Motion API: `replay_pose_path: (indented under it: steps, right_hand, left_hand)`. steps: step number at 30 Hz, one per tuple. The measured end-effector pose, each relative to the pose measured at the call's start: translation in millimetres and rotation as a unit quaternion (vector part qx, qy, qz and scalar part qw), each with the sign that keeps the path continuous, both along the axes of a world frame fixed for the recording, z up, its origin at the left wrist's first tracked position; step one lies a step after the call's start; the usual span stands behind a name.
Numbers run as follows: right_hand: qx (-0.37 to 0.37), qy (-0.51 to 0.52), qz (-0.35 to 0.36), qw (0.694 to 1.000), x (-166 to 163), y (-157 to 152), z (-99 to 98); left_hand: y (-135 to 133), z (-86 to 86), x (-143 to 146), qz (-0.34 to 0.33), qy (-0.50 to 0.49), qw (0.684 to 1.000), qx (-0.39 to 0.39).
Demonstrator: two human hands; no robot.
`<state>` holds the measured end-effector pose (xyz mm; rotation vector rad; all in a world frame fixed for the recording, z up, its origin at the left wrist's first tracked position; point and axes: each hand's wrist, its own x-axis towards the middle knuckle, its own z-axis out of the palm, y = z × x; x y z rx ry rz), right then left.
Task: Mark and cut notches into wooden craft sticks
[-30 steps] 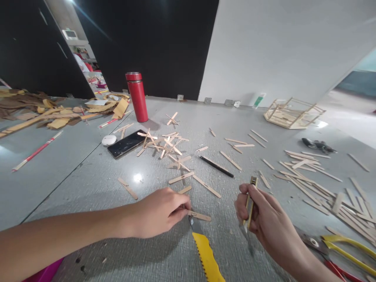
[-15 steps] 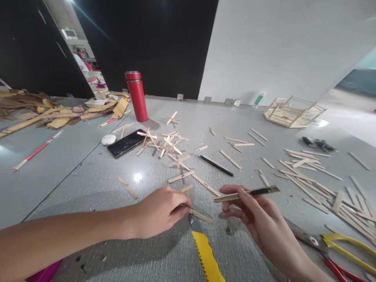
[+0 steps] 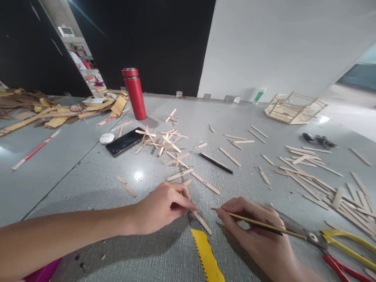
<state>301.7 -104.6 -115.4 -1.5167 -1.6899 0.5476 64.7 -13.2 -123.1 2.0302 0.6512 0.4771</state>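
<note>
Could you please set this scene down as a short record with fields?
Left hand: fingertips on a wooden craft stick
Right hand: gripping a slim gold-coloured cutter, tip pointing toward the left hand
Nearest the hands: yellow toothed tool, grey end by the craft stick; contact unclear
Farther ahead: black pen, smartphone, white case, upright red flask
Far right: snips with yellow and red handles, loose sticks, open wooden frame
Surface: grey
</note>
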Motion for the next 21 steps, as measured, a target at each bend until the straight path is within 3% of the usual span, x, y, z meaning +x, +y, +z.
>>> replay_pose_path:
  steps: [7, 10, 13, 17, 21]
  right_hand:
    - [-0.04, -0.01, 0.11, 0.993, 8, -4, -5.3]
    - [-0.005, -0.041, 0.124, 0.991, 9, -3, -5.1]
    - [-0.017, -0.026, 0.123, 0.992, 5, 1, -4.1]
    - [-0.108, 0.052, 0.105, 0.987, 1, 7, -5.0]
    - [-0.217, 0.176, 0.097, 0.955, -2, 10, -7.7]
  left_hand:
    - [1, -3.5, 3, 0.003, 0.009, 1.0, -0.005]
    - [0, -8.7, 6, 0.022, 0.008, 1.0, 0.009]
    - [-2, -13.1, 10, 0.037, 0.006, 0.999, 0.028]
    - [-5, -13.9, 15, 0.037, 0.001, 0.998, 0.055]
    - [-6, -14.1, 16, 0.039, -0.003, 0.996, 0.077]
